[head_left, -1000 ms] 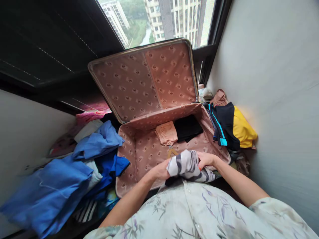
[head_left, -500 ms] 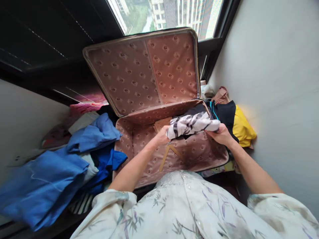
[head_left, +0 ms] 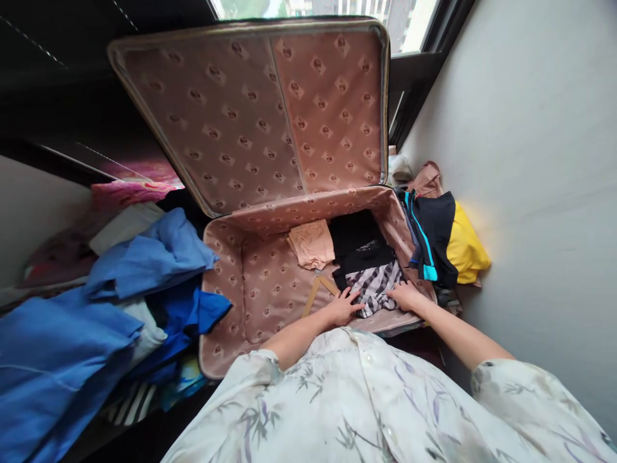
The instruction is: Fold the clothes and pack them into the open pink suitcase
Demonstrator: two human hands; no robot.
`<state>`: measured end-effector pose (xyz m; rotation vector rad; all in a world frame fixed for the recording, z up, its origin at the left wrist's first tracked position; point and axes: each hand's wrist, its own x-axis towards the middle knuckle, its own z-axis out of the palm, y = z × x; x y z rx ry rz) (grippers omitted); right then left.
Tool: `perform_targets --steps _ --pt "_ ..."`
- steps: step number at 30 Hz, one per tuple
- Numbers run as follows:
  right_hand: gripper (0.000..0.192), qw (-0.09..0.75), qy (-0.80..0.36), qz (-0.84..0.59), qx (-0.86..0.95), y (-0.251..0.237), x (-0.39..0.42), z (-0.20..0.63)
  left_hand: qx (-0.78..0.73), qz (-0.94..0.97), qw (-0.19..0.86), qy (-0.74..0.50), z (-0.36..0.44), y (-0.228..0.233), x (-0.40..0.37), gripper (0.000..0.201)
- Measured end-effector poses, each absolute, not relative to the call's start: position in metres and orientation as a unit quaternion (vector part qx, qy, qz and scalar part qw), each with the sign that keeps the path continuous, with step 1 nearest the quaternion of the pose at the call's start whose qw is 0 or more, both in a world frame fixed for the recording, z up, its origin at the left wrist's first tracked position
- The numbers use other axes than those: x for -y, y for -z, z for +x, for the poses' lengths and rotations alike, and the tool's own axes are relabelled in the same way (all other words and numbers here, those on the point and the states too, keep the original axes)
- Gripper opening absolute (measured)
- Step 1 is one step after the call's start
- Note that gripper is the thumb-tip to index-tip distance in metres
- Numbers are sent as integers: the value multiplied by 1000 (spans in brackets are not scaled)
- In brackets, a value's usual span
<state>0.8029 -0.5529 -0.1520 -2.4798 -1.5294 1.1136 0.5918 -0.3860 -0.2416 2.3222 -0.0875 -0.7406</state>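
Head view: left hand [head_left: 343, 306] and right hand [head_left: 403, 295], both flat and open, press striped garment [head_left: 375, 288] into suitcase [head_left: 226, 283] right front corner, beside black clothing [head_left: 359, 244], flattening it to pack tight.

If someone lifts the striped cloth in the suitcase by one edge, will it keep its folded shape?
Probably not. The striped cloth shows soft creases, so it would likely droop and unfold. It looks thin, so probably light. Both hands, left and right, lie flat on its edges.

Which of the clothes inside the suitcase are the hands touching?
The striped black-and-white one, at the near right of the suitcase. Left hand and right hand press its edges; the peach piece and black piece lie untouched behind.
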Motion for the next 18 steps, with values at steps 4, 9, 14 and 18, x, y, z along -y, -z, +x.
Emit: perform_targets --steps 4,9,14,18 --pt "21 -179 -446 -682 551 170 546 796 64 895 352 267 602 239 389 67" --pt "24 -253 -450 -692 504 191 538 791 48 880 353 313 613 237 399 71" --pt "29 -265 -428 -716 484 202 529 797 -45 855 440 269 609 231 407 71" --pt "24 -232 -413 -730 493 206 530 807 -90 804 531 252 610 237 413 65"
